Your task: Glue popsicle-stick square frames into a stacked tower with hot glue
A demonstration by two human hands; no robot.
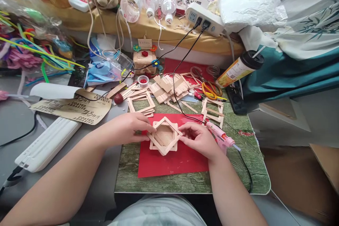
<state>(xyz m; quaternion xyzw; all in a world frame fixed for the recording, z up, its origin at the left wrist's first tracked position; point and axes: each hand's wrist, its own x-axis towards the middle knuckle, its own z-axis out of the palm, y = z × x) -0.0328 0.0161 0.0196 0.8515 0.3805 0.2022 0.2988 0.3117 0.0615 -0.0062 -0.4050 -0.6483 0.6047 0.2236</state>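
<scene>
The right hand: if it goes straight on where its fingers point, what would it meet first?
The right hand would probably first meet the popsicle-stick structure, whose nearest corner it already seems to touch; exact contact is unclear.

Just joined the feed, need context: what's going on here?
A person has both hands on a wooden stick box over a red sheet. The left hand touches its left corner; the right hand has thumb and fingers at the right corner. The box's top layer sits turned against the layer below. A pink glue gun lies just right of the right hand, and loose sticks are piled beyond the sheet.
</scene>
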